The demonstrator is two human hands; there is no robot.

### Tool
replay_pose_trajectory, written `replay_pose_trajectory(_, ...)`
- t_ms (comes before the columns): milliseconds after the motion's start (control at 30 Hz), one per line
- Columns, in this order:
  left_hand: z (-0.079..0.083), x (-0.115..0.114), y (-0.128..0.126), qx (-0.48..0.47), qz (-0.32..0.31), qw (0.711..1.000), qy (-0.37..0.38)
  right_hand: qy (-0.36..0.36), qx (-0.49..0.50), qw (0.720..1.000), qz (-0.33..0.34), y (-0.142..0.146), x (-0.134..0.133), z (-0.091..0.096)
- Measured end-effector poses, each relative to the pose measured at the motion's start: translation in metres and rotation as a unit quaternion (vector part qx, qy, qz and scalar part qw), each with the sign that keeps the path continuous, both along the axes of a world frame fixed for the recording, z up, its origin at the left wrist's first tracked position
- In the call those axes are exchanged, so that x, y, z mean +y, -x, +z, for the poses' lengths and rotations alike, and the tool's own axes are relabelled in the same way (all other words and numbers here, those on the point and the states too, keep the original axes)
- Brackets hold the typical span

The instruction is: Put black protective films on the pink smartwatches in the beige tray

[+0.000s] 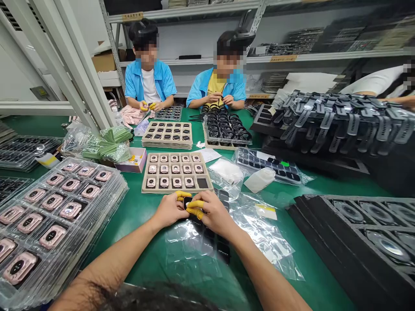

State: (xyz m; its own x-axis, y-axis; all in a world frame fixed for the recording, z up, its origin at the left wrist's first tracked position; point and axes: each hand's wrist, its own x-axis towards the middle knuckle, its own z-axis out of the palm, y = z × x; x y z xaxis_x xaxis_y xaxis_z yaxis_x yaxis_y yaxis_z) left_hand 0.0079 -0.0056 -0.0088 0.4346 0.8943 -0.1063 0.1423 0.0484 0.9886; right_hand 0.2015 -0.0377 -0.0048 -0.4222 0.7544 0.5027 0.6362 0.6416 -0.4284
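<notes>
- Yellow covers (181,195) sleeve some of the fingers (196,204) on both hands.
- Gripped at its edge by the left hand (170,211), the small dark-faced watch body (186,200) sits between the fingers of both hands, raised a little and tilted.
- Bent and drawn together, the right hand (214,214) has its fingers touching the watch body from its right side; a small pale patch shows by their tips, and I cannot tell whether they pinch something there or only press.
- Just beyond the fingers lies a beige tray (175,190) with rows of pink watch cases (175,169); its compartment nearest the right fingers holds only a flat dark piece (202,183).
- Under and nearer than the right fingers, clear film with black squares (210,246) lies on the green surface (134,207).
- To the right of the fingers are a crumpled clear bag (259,233), a white bottle (260,179) and, a little farther beyond, a packet of white sheets (226,171).
- Well left of the fingers stands a stack of clear trays (100,214) bearing more pink cases.
- Far right of the fingers, dark foam trays (324,242) hold round-faced items.
- Across from the fingers, two co-workers in blue handle small parts.
</notes>
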Motion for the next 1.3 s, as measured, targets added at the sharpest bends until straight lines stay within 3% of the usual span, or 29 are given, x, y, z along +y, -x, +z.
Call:
replay_pose_trajectory(200, -0.001, 0.001, -0.001, -0.006, 0.001, 1.000, 0.017, 0.025, 0.030, 0.995, -0.091, -0.002, 0.008, -0.002)
replay_pose_trajectory(367, -0.002, 0.002, -0.001, 0.011, -0.007, 1.000, 0.019, 0.020, 0.052, 0.997, -0.048, -0.005, 0.009, -0.008)
replay_pose_trajectory(500, 0.000, 0.001, 0.000, 0.014, 0.004, 1.000, 0.017, 0.041, 0.065, 0.991, -0.111, -0.002, 0.009, -0.010)
replay_pose_trajectory(667, 0.002, 0.000, 0.000, 0.001, 0.003, 1.000, 0.022, 0.022, 0.053, 0.995, -0.078, 0.004, 0.009, -0.009)
replay_pose_trajectory(767, 0.000, 0.001, -0.001, -0.007, 0.015, 1.000, 0.023, 0.020, 0.050, 0.988, -0.142, 0.007, 0.009, -0.011)
replay_pose_trajectory(900, -0.002, 0.001, -0.002, -0.019, 0.018, 0.999, 0.027, 0.016, 0.048, 0.994, -0.101, 0.008, 0.009, -0.012)
replay_pose_trajectory(1067, 0.002, 0.001, -0.002, -0.007, 0.044, 0.998, 0.037, -0.007, 0.058, 0.973, -0.223, -0.003, 0.010, -0.005)
replay_pose_trajectory(1233, 0.000, 0.001, -0.003, -0.011, 0.023, 0.999, 0.035, 0.004, 0.091, 0.989, -0.115, 0.008, 0.002, -0.007)
replay_pose_trajectory(1300, -0.001, 0.001, -0.003, -0.019, 0.022, 0.999, 0.042, -0.006, 0.051, 0.988, -0.144, 0.008, 0.004, -0.010)
